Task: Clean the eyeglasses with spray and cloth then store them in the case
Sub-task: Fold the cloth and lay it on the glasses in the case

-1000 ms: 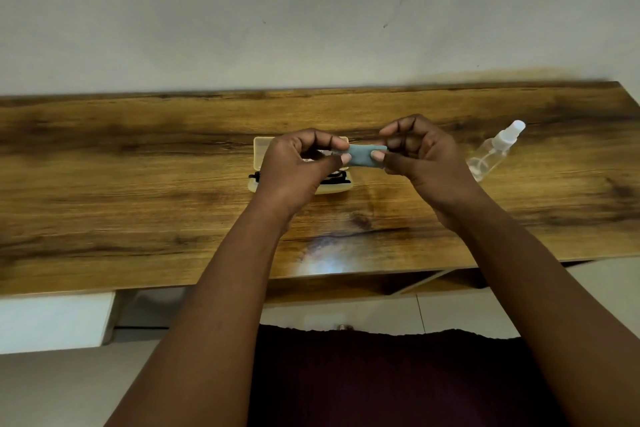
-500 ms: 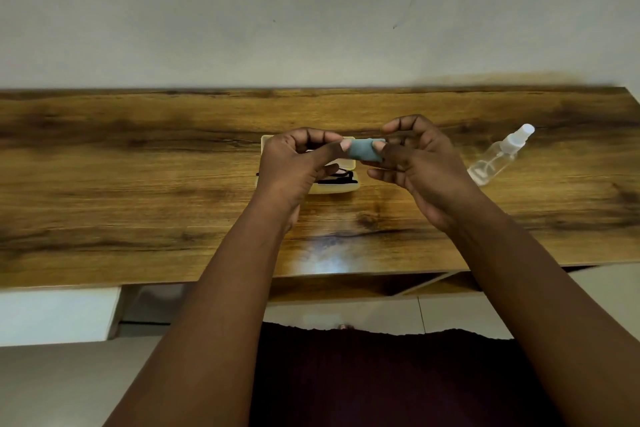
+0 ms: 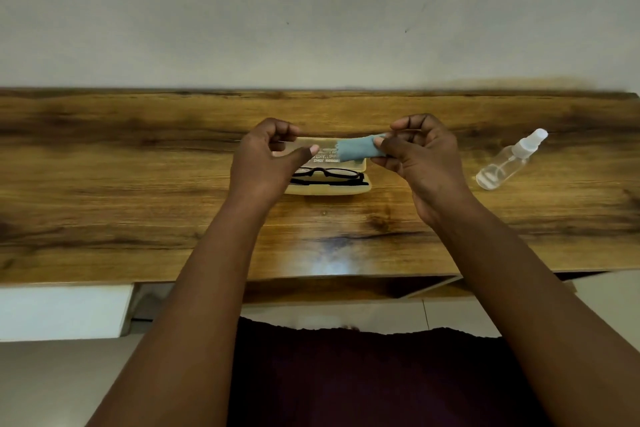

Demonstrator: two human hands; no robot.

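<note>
Black eyeglasses [image 3: 329,175] lie folded inside the open beige case [image 3: 329,191] on the wooden table [image 3: 138,184]. The case's lid stands up behind them. Above the case, my right hand [image 3: 419,156] pinches one end of a small folded blue cloth [image 3: 356,150]. My left hand [image 3: 266,163] hovers just left of the cloth, apart from it, fingers loosely curled and thumb out, holding nothing. A clear spray bottle [image 3: 509,163] with a white nozzle lies on the table to the right.
The table runs along a plain pale wall [image 3: 311,10]. A white block [image 3: 62,312] sits below the table's front edge at the left. A shelf shows under the tabletop, and my dark clothing fills the bottom of the view.
Both hands held the cloth between them earlier. My left hand has let go and drawn left, so the cloth hangs from my right hand alone and the glasses in the case show more.
</note>
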